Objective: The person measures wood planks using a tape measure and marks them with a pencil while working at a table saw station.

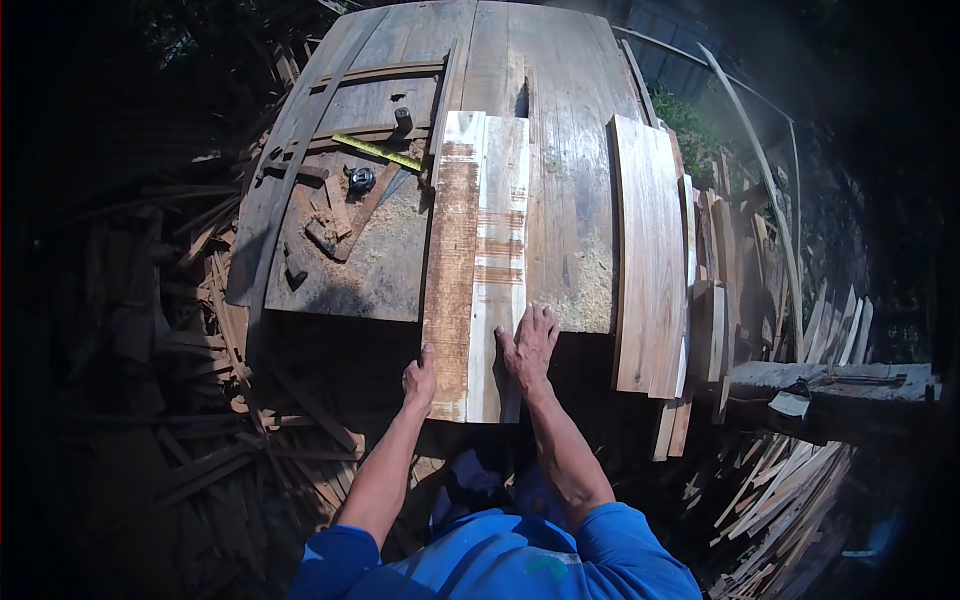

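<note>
Two long wooden boards lie side by side on the workbench, their near ends sticking out past its front edge. The left board (456, 265) is rough and brown; the right board (503, 200) is paler with brown patches. My left hand (420, 382) grips the outer edge of the left board near its near end, with the thumb visible and the other fingers mostly hidden. My right hand (532, 350) rests on the near part of the right board, palm down, fingers stretched out and spread over its right edge.
The plank-topped workbench (575, 200) carries sawdust. To the left lie a yellow measuring strip (375, 152), a small black object (360, 180) and a wooden-bodied tool (362, 222). Pale planks (648, 260) line the right edge. Scrap wood (785, 500) is heaped on both sides.
</note>
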Motion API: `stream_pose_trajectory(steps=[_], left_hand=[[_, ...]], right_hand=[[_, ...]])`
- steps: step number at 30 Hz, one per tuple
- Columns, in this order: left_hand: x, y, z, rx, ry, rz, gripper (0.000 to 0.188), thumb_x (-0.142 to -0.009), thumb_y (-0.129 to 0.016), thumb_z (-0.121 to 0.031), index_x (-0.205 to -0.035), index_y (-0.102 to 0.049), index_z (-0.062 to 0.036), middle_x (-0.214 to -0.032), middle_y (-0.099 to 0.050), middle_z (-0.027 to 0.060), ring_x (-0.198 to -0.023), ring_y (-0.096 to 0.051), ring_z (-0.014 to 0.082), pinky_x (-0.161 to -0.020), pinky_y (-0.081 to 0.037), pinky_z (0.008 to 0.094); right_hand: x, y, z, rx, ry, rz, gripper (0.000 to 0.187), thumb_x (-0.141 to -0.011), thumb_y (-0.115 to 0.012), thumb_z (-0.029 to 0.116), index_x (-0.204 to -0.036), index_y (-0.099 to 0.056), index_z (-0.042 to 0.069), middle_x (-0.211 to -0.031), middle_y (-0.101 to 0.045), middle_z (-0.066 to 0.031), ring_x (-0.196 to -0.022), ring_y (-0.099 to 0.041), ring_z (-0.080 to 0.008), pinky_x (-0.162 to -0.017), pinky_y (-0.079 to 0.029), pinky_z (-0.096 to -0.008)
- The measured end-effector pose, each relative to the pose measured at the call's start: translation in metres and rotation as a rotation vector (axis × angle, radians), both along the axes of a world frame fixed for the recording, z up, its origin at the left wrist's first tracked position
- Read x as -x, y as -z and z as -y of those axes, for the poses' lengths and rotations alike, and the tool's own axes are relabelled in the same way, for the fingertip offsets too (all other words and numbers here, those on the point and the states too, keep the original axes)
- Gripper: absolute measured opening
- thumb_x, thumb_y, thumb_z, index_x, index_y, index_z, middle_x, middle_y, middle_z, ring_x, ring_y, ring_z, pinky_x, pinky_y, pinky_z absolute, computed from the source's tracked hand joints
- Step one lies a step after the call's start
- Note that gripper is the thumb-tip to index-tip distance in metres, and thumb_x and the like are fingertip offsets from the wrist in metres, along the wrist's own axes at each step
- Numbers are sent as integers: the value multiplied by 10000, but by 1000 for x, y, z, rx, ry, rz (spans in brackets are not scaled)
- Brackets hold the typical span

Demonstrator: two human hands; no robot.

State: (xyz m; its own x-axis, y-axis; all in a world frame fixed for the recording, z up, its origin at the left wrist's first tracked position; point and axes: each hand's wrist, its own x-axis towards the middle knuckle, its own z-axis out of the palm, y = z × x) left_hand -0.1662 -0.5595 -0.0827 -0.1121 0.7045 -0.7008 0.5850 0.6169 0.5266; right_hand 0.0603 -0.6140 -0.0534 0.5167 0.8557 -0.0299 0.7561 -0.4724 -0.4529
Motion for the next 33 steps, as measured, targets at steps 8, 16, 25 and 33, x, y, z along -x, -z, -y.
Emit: stream_pose_trajectory(steps=[8, 16, 25, 33], left_hand=[[-14, -25, -9, 6, 14, -15, 907, -939, -459, -715, -1243, -602, 128, -1252, -615, 340, -1227, -571, 453, -1017, -446, 476], [-14, -19, -17, 17, -22, 4, 919, -935, -469, -713, -1297, -563, 128, -1317, -568, 356, -1275, -534, 460, -1036, -437, 486], [-27, -23, -27, -43, -24, -45, 926, -935, -469, -713, -1347, -505, 116, -1372, -513, 377, -1300, -506, 471, -1064, -415, 480], [-30, -46, -12, -622, 199, -148, 899, -822, -725, -598, -1392, -432, 33, -1379, -449, 293, -1415, -368, 431, -1127, -335, 534]], right_hand=[[-8, 9, -6, 21, -9, -31, 806, -936, -605, 477, -1496, -354, -45, -1560, -373, -204, -1494, -240, -419, -1220, -107, -602], [-11, 10, -17, 32, -17, -59, 807, -946, -587, 482, -1502, -340, -48, -1568, -365, -204, -1505, -230, -404, -1224, -90, -599], [-20, 15, -28, 17, -26, -42, 796, -948, -583, 472, -1505, -341, -42, -1571, -366, -203, -1510, -228, -389, -1226, -85, -594], [-24, 15, -43, 2, -42, -64, 792, -946, -586, 464, -1504, -343, -43, -1572, -367, -206, -1508, -238, -383, -1232, -81, -578]])
